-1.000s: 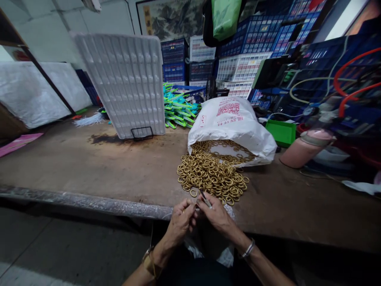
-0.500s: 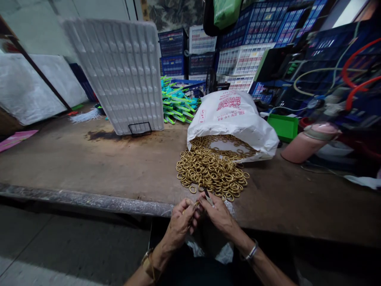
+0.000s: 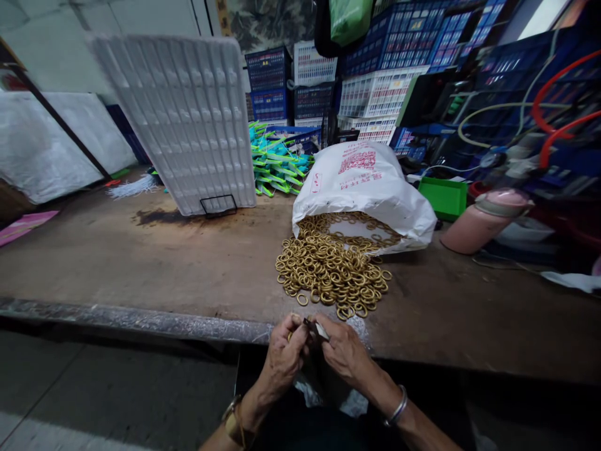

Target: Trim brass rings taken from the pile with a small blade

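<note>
My left hand (image 3: pixel 284 351) is closed in a pinch on a gold-coloured ring (image 3: pixel 290 336), mostly hidden by the fingers. My right hand (image 3: pixel 345 347) grips a small knife (image 3: pixel 322 331), its dark tip pointing left against the left fingertips. Both hands meet just off the table's front edge. Beyond them a heap of gold-coloured rings (image 3: pixel 333 269) spills from the mouth of a white sack (image 3: pixel 366 185) with red print, lying on its side.
On the wooden table (image 3: pixel 117 263) a ribbed translucent tray (image 3: pixel 188 125) leans upright in a black wire stand (image 3: pixel 218 205). Green-and-blue plastic pieces (image 3: pixel 277 163) are piled behind. To the right are a green tray (image 3: pixel 442 198) and a pink bottle (image 3: pixel 488 219); stacked crates (image 3: pixel 267 78) stand behind.
My right hand has turned the knife so its tip now points left at the left fingertips instead of up towards the heap. The whole view has shifted slightly.
</note>
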### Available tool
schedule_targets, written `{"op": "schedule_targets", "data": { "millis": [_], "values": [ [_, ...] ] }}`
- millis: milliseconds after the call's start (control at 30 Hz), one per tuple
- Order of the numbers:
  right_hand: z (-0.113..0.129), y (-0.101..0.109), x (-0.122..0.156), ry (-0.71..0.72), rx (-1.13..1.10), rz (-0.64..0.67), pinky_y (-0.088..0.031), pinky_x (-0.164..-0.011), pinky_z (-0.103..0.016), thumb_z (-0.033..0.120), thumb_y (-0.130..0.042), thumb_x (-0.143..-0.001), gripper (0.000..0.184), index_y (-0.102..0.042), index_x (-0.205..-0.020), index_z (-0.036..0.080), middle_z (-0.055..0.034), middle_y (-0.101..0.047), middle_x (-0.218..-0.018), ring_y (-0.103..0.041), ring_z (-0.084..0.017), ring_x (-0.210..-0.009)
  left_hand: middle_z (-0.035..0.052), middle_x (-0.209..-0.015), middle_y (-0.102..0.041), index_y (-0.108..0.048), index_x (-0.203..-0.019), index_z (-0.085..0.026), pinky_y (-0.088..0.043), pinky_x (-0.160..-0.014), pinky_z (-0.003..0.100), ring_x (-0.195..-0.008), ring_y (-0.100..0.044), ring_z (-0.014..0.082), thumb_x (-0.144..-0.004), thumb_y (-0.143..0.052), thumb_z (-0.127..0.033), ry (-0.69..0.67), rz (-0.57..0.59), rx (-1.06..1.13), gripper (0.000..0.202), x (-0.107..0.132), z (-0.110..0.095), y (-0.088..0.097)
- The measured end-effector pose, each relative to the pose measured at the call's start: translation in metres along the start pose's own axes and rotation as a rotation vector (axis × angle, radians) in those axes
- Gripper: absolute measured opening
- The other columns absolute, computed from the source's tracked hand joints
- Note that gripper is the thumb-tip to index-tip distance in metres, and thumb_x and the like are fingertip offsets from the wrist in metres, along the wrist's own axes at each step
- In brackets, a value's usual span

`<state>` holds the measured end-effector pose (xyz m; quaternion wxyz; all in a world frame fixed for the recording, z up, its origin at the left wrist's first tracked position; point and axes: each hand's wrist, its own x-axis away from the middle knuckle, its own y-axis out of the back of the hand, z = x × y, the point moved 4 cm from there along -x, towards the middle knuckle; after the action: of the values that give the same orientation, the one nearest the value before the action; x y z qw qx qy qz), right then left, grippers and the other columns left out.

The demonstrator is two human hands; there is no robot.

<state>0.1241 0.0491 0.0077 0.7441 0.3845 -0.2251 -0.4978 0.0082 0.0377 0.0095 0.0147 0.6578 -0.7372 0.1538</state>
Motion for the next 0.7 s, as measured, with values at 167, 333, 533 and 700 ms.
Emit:
{"op": "schedule_targets", "data": {
  "millis": [167,333,533,700],
  "values": [
    [-0.016,-0.007,-0.001,-0.013,0.127,0.005,-0.022,-0.05,-0.023,0.006,-0.037,-0.062,0.027,-0.047,-0.083,0.019,0.0026,-0.052,-0.059,-0.044,-0.012,-0.053,-0.0059,-0.05,-0.045,-0.045,-0.063,-0.016,-0.025,-0.037,0.015,-0.038,-0.034,0.0026,-0.069,-0.058,-0.047,0.03,0.01,0.024,0.034,0.01,0.001,0.001],
    [-0.024,-0.009,-0.015,-0.14,0.282,-0.068,-0.023,-0.052,-0.024,0.009,-0.039,-0.069,0.022,-0.05,-0.085,0.018,-0.0014,-0.059,-0.069,-0.052,-0.013,-0.059,-0.004,-0.058,-0.05,-0.045,-0.07,-0.017,-0.025,-0.033,0.014,-0.037,-0.037,0.0029,-0.073,-0.057,-0.042,0.106,0.091,0.272,0.027,0.02,0.003,0.002],
    [-0.012,-0.022,-0.038,-0.161,0.39,-0.1,-0.028,-0.058,-0.025,0.014,-0.043,-0.074,0.035,-0.044,-0.108,0.021,-0.0045,-0.063,-0.088,-0.057,-0.016,-0.073,0.0037,-0.074,-0.057,-0.053,-0.073,-0.013,-0.025,-0.034,0.014,-0.048,-0.045,0.0054,-0.074,-0.056,-0.039,0.14,0.03,0.455,0.027,0.01,0.007,0.014],
    [-0.012,-0.027,-0.046,-0.23,0.483,-0.09,-0.029,-0.061,-0.026,0.009,-0.04,-0.075,0.029,-0.05,-0.099,0.021,-0.0046,-0.063,-0.084,-0.058,-0.017,-0.073,0.0016,-0.072,-0.058,-0.053,-0.085,-0.019,-0.027,-0.037,0.014,-0.051,-0.049,0.0073,-0.073,-0.059,-0.029,0.186,0.039,0.599,0.017,0.004,0.013,0.025]
  ]
}}
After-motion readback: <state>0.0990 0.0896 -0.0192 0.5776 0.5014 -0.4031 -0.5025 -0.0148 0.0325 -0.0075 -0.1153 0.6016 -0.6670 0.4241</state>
